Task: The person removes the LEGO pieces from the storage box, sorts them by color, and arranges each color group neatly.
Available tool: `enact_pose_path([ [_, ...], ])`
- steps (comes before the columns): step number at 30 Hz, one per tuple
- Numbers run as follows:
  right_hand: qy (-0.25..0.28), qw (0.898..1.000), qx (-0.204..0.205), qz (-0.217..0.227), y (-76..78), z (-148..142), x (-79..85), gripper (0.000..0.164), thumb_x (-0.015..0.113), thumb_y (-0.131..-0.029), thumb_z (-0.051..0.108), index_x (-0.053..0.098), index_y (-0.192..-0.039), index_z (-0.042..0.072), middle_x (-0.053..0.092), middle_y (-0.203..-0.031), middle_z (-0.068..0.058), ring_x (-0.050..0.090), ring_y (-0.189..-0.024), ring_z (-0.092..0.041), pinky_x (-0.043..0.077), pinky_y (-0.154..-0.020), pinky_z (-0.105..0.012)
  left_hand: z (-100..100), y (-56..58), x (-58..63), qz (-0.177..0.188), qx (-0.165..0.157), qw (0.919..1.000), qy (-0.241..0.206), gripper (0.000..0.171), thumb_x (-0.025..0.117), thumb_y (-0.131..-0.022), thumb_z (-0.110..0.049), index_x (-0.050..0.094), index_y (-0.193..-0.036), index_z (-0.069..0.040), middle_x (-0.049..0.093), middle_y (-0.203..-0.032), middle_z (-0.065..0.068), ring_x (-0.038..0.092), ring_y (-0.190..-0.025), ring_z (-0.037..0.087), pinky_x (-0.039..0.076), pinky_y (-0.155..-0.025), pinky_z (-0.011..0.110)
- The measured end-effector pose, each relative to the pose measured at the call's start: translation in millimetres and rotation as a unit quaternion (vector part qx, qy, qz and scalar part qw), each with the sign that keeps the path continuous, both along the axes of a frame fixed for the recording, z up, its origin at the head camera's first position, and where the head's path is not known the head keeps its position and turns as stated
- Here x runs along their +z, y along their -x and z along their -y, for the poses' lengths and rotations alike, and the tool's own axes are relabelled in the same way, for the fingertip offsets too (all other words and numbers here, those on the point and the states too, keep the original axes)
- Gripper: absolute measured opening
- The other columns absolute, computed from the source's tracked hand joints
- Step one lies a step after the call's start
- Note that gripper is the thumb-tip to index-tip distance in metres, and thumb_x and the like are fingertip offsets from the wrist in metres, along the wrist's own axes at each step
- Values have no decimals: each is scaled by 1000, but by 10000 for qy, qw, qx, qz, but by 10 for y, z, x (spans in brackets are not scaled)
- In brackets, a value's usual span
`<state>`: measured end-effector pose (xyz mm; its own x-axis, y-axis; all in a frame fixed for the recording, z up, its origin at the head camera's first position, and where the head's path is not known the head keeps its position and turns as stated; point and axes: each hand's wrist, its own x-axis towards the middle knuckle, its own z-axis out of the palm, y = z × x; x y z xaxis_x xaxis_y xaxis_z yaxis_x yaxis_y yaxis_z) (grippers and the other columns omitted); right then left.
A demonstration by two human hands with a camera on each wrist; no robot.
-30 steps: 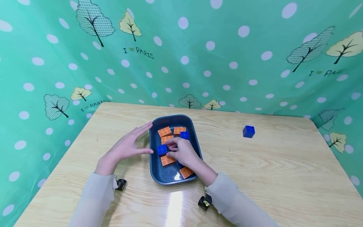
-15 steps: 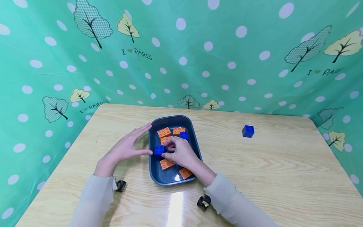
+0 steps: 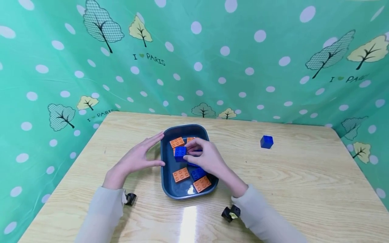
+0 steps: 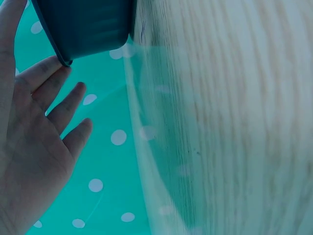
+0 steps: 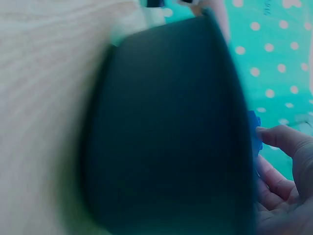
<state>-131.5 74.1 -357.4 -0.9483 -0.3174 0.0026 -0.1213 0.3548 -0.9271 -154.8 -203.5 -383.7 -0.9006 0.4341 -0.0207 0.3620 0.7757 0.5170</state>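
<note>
In the head view, my right hand (image 3: pixel 206 157) pinches a blue toy building brick (image 3: pixel 180 153) between thumb and fingers, over the left middle of a dark blue tray (image 3: pixel 171 188). Orange bricks (image 3: pixel 181 174) lie inside, and a blue brick (image 3: pixel 198 173) sits by the tray's right side; others are partly hidden behind my right hand. My left hand (image 3: pixel 136 158) spreads its thumb and fingers along the tray's left rim. The left wrist view shows fingertips of the left hand (image 4: pixel 41 122) against the rim. In the right wrist view, the held brick (image 5: pixel 255 132) shows just past the tray wall.
Another blue brick (image 3: pixel 266 142) stands alone on the wooden table (image 3: pixel 304 175), toward the back right. A green dotted cloth (image 3: pixel 212 60) hangs behind the table and at its sides. Small black wrist cameras (image 3: pixel 231 214) sit at both cuffs.
The right hand, still pinching the blue brick, shifts slightly left, then back right and farther from me. A blue brick at the tray's right comes into view. The left hand stays at the rim.
</note>
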Motion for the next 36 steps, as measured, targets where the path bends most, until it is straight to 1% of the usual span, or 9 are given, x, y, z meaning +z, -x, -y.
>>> enact_pose_path([
  [7,347,9989,-316,24,42,-429,167,33,74,-87,3,63,-118,0,66,-121,-18,67,-113,-30,59,-94,-28,-9,3,14,81,-2,10000,34,104,79,-77,-57,24,-160,-26,23,-167,3,24,-150,46,21,-120,68],
  [12,508,9971,-571,-5,125,-807,248,39,70,-88,-1,58,-125,-6,62,-127,-25,64,-118,-37,58,-93,-22,-28,38,38,75,-5,10000,44,103,80,-78,-54,24,-160,-26,22,-168,1,23,-151,45,22,-120,66],
  [14,461,9965,-689,-62,152,-972,272,40,68,-89,0,56,-127,-7,61,-128,-25,64,-118,-35,57,-91,-18,-31,50,43,52,-4,10000,67,103,80,-78,-54,24,-160,-26,21,-168,0,23,-151,44,23,-120,67],
  [17,300,9955,-877,-205,181,-1208,304,40,68,-91,3,54,-128,-7,61,-129,-24,67,-113,-20,56,-91,-15,-24,54,44,54,10,9999,110,103,80,-78,-54,23,-160,-27,21,-168,0,23,-151,43,25,-119,68],
  [21,98,9924,-1130,-469,215,-1506,336,40,68,-93,10,55,-128,-5,65,-119,-6,65,-101,3,56,-88,-12,-10,44,41,61,19,9999,124,103,79,-78,-55,23,-160,-27,21,-168,0,23,-151,43,25,-118,68],
  [24,-81,9893,-1307,-644,237,-1732,335,38,69,-95,16,57,-127,0,65,-109,15,63,-99,9,55,-84,-9,-3,34,38,73,25,9999,110,103,80,-78,-54,23,-160,-27,21,-168,-1,23,-152,42,26,-118,67],
  [26,-149,9870,-1411,-757,251,-1880,319,35,69,-95,17,59,-125,5,64,-105,22,62,-99,9,55,-82,-8,-1,27,34,80,29,9999,100,103,80,-78,-54,24,-160,-27,21,-168,-1,23,-152,42,25,-119,67],
  [31,-136,9832,-1617,-842,266,-2236,244,28,69,-94,14,61,-121,13,64,-105,25,62,-98,10,53,-81,-5,-1,12,19,115,44,9999,107,103,80,-78,-52,23,-160,-27,20,-168,-1,23,-152,42,25,-119,67],
  [36,-309,9789,-1891,-708,261,-2566,138,28,68,-95,16,60,-122,19,62,-105,29,59,-97,14,49,-80,0,-9,5,10,141,67,9998,121,103,80,-78,-54,23,-160,-27,20,-168,-2,23,-152,41,26,-118,67],
])
